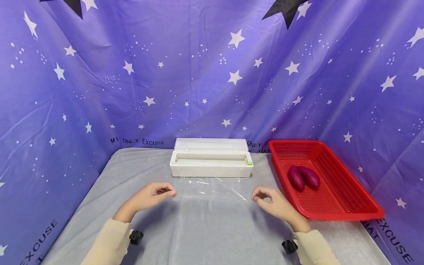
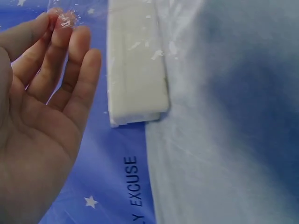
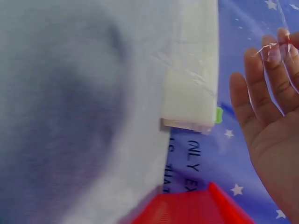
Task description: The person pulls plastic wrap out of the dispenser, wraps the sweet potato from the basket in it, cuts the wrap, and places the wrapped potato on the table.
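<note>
Between my two hands stretches a sheet of clear plastic wrap [image 1: 212, 187], glinting in front of a white cling-film box [image 1: 212, 170] whose lid [image 1: 211, 144] stands raised at the back. My left hand [image 1: 154, 195] pinches one corner of the wrap between thumb and index finger; the crumpled corner [image 2: 67, 19] shows at the fingertips in the left wrist view. The opposite corner is pinched by my right hand [image 1: 273, 201], its other fingers [image 3: 256, 88] extended in the right wrist view. A small green piece [image 1: 249, 163] sits at the right end of the box.
To the right stands a red plastic basket [image 1: 347, 206] with two purple, sweet-potato-like vegetables [image 1: 296, 178] inside. A grey cloth [image 1: 212, 235] covers the table. Purple star-patterned curtain [image 1: 185, 73] hangs at the back and both sides.
</note>
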Demonstrator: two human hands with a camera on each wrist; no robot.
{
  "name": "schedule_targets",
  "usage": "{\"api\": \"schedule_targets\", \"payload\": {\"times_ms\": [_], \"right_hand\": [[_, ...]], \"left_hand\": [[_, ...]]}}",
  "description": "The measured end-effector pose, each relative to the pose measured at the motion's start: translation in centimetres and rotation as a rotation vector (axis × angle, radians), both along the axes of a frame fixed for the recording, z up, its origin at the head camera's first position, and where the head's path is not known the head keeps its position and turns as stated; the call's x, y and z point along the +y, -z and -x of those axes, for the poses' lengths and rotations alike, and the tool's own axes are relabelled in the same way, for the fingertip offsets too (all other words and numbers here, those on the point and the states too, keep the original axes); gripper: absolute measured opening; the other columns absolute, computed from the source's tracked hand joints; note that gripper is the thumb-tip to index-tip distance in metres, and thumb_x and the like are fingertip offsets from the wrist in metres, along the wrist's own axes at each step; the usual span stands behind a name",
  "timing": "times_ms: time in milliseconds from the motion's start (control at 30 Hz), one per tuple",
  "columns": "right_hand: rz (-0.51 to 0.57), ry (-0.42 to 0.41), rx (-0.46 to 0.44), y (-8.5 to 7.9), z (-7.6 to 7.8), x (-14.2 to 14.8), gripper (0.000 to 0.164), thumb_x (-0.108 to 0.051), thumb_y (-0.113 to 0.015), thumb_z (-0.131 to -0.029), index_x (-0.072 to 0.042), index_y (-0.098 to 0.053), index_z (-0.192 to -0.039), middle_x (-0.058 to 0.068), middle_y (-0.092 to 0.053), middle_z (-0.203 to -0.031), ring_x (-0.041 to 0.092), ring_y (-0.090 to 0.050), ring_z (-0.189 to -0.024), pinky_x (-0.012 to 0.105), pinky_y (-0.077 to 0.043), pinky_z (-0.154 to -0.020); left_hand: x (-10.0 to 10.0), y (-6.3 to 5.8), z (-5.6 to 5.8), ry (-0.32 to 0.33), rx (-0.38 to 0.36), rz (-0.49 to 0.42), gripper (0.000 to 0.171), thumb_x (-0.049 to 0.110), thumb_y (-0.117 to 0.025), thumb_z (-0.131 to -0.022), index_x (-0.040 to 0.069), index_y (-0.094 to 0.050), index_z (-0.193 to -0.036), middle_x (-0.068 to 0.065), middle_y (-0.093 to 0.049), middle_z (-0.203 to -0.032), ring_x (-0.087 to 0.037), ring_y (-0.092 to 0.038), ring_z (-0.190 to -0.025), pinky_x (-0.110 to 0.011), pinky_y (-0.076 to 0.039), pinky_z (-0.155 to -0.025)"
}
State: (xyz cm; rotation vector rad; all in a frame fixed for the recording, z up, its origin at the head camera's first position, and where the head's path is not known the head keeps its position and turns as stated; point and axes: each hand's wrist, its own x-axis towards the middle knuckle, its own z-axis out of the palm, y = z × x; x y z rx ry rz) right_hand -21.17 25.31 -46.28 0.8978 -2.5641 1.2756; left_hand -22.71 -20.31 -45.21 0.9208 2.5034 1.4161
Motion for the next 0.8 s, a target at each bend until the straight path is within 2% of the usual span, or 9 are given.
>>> {"api": "schedule_targets", "payload": {"times_ms": [67,167,333,433,600,800], "right_hand": [[0.002,-0.026,-0.014,0.6,-0.2,0.0,0.023,0.001,-0.07,-0.088,-0.021,-0.066,-0.087,-0.009,-0.066,-0.081,0.009,-0.064,-0.077,0.029,-0.052,-0.072],[-0.01,-0.056,-0.036,1.3,-0.5,0.1,0.018,0.001,-0.071,-0.087,-0.017,-0.067,-0.086,-0.004,-0.066,-0.08,0.008,-0.062,-0.076,0.028,-0.052,-0.069],[-0.049,-0.104,-0.082,2.3,-0.7,0.3,0.011,-0.001,-0.07,-0.088,-0.011,-0.068,-0.087,0.004,-0.068,-0.081,0.007,-0.061,-0.076,0.028,-0.052,-0.069],[-0.08,-0.127,-0.078,2.7,-0.8,0.5,0.01,-0.001,-0.07,-0.087,-0.011,-0.069,-0.087,0.0,-0.068,-0.082,0.006,-0.061,-0.077,0.029,-0.053,-0.069],[-0.109,-0.169,-0.054,3.2,-1.3,0.5,0.013,-0.001,-0.072,-0.085,-0.014,-0.071,-0.087,-0.01,-0.065,-0.085,0.004,-0.06,-0.078,0.03,-0.053,-0.07],[-0.159,-0.193,-0.011,3.6,-1.4,0.6,0.015,-0.004,-0.076,-0.083,-0.019,-0.072,-0.086,-0.016,-0.064,-0.084,0.005,-0.059,-0.077,0.026,-0.049,-0.069]], "left_hand": [[-0.2,0.5,-0.2,0.02,-0.018,0.019,0.009,0.021,-0.064,-0.1,0.017,-0.072,-0.096,-0.004,-0.071,-0.091,-0.029,-0.067,-0.086,-0.029,-0.055,-0.077],[-0.3,1.2,-0.4,0.048,-0.026,0.043,0.013,0.02,-0.065,-0.099,0.011,-0.073,-0.096,-0.009,-0.071,-0.09,-0.024,-0.067,-0.083,-0.028,-0.054,-0.075],[-0.2,1.8,-0.7,0.08,-0.05,0.071,0.017,0.02,-0.066,-0.098,0.006,-0.074,-0.096,-0.011,-0.072,-0.088,-0.012,-0.064,-0.079,-0.027,-0.053,-0.073],[-0.1,2.1,-0.8,0.112,-0.053,0.085,0.015,0.019,-0.068,-0.097,0.006,-0.076,-0.095,-0.008,-0.073,-0.088,-0.008,-0.064,-0.078,-0.026,-0.054,-0.072],[0.2,2.9,-1.0,0.178,-0.028,0.101,0.01,0.017,-0.073,-0.093,0.009,-0.078,-0.092,0.004,-0.072,-0.083,-0.005,-0.064,-0.074,-0.026,-0.055,-0.071],[0.6,3.8,-1.1,0.201,-0.046,0.119,0.003,0.015,-0.079,-0.087,0.013,-0.08,-0.085,0.014,-0.067,-0.074,0.003,-0.057,-0.065,-0.021,-0.052,-0.059]]}}
